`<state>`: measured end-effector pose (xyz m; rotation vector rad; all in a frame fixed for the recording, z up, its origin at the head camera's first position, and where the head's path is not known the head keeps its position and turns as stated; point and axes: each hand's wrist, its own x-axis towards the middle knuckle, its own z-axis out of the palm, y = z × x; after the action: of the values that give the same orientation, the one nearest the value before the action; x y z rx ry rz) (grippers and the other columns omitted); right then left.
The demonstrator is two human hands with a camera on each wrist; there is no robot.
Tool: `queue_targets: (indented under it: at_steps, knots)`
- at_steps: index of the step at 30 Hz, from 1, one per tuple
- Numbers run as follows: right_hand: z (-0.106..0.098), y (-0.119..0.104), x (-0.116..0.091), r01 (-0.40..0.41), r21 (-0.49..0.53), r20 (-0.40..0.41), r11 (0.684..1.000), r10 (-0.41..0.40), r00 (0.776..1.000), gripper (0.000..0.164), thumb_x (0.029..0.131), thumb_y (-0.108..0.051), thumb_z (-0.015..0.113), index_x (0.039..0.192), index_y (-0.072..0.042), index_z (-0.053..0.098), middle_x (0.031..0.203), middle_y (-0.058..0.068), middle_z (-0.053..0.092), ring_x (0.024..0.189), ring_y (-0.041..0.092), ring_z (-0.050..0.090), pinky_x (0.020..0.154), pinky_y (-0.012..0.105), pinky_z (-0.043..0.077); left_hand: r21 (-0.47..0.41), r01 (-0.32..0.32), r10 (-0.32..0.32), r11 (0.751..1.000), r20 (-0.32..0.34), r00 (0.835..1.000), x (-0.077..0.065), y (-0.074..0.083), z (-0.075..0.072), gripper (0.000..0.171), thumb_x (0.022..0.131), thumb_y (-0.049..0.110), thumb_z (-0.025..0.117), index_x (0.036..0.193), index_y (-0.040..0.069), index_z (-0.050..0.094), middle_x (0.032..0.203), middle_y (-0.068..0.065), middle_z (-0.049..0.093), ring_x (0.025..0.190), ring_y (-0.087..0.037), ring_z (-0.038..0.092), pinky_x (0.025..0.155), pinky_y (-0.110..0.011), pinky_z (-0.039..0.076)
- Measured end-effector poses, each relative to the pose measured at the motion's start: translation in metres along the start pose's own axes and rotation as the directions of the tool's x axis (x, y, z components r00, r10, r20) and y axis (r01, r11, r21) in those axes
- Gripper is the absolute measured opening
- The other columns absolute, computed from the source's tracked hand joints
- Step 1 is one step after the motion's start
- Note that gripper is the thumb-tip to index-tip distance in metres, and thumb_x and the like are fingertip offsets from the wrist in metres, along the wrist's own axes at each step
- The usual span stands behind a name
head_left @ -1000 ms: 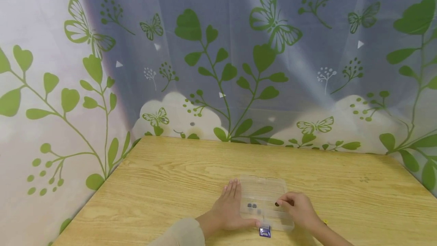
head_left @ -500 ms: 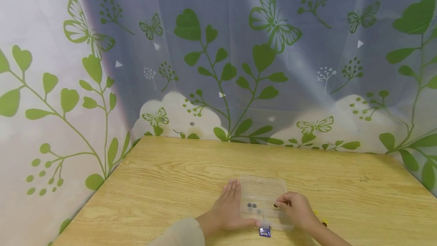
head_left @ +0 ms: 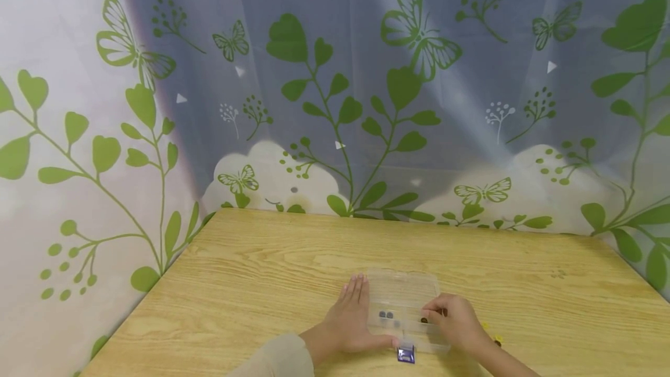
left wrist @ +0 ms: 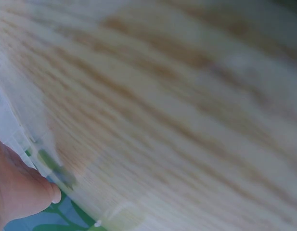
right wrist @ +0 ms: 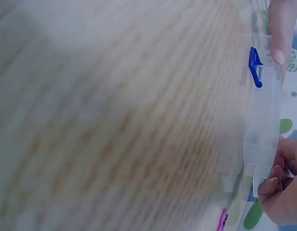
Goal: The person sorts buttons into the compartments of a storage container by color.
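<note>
A clear plastic compartment box (head_left: 403, 287) sits on the table with its lid raised at the back. My left hand (head_left: 348, 322) lies along its left side, fingers straight and thumb at the front edge near a blue latch (head_left: 406, 354). Two dark grey round pieces (head_left: 386, 315) sit in the left compartment. Over the right part hovers my right hand (head_left: 456, 320), fingers curled. A small dark button-like disc (head_left: 424, 320) shows just below its fingertips; I cannot tell whether they still touch it. In the right wrist view the curled fingers (right wrist: 269, 186) are at the box's end.
Small yellow and dark pieces (head_left: 498, 341) lie on the wood-grain table (head_left: 262, 260), right of my right wrist. A pink piece (right wrist: 222, 220) shows in the right wrist view. A leaf-and-butterfly patterned curtain (head_left: 335, 103) hangs behind the table.
The dark disc was at my right fingertips and now shows slightly lower, inside the right part of the box. The right hand has barely moved; the left hand stays in place.
</note>
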<state>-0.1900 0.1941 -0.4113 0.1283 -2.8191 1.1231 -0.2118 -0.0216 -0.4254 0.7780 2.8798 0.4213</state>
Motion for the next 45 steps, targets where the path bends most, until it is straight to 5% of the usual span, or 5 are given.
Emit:
queue_targets:
  at_steps: [10, 25, 35, 45]
  knots:
    - [-0.009, 0.003, -0.003, 0.020, 0.025, -0.025, 0.999, -0.020, 0.999, 0.005, 0.081, -0.004, 0.067, 0.081, -0.005, 0.072, 0.081, 0.002, 0.069, 0.069, 0.003, 0.055, 0.062, 0.016, 0.048, 0.008, -0.001, 0.001, 1.000, -0.002, 1.000, 0.000, 0.000, 0.001, 0.115, 0.074, 0.079, 0.045, 0.146, -0.005, 0.011, 0.154, -0.022, 0.008, 0.144, -0.032, 0.009, 0.119, -0.040, 0.016]
    - [-0.021, 0.014, -0.008, 0.079, 0.007, -0.063, 0.997, -0.079, 0.995, 0.006, 0.082, -0.007, 0.068, 0.083, -0.004, 0.073, 0.078, 0.001, 0.068, 0.064, -0.003, 0.045, 0.057, 0.016, 0.043, 0.023, -0.005, 0.005, 1.000, -0.011, 1.000, 0.001, -0.001, 0.002, 0.116, 0.074, 0.080, 0.044, 0.147, -0.004, 0.011, 0.154, -0.022, 0.009, 0.144, -0.032, 0.009, 0.118, -0.040, 0.015]
    - [-0.030, 0.017, -0.015, -0.017, 0.079, 0.001, 0.997, 0.017, 1.000, 0.016, 0.085, -0.012, 0.065, 0.095, -0.001, 0.070, 0.078, 0.003, 0.063, 0.047, 0.002, 0.041, 0.037, 0.020, 0.042, 0.012, 0.004, -0.004, 1.000, 0.005, 1.000, 0.001, -0.001, 0.002, 0.117, 0.073, 0.081, 0.043, 0.147, -0.003, 0.010, 0.155, -0.021, 0.007, 0.144, -0.032, 0.007, 0.119, -0.040, 0.014]
    - [-0.040, 0.029, -0.021, -0.020, 0.083, 0.013, 0.996, 0.019, 1.000, 0.020, 0.086, -0.016, 0.065, 0.096, 0.001, 0.068, 0.080, 0.005, 0.066, 0.059, 0.002, 0.052, 0.050, 0.020, 0.050, 0.021, 0.003, -0.003, 1.000, 0.000, 1.000, 0.001, -0.001, 0.002, 0.116, 0.074, 0.081, 0.043, 0.147, -0.003, 0.010, 0.155, -0.021, 0.007, 0.144, -0.032, 0.008, 0.119, -0.040, 0.014]
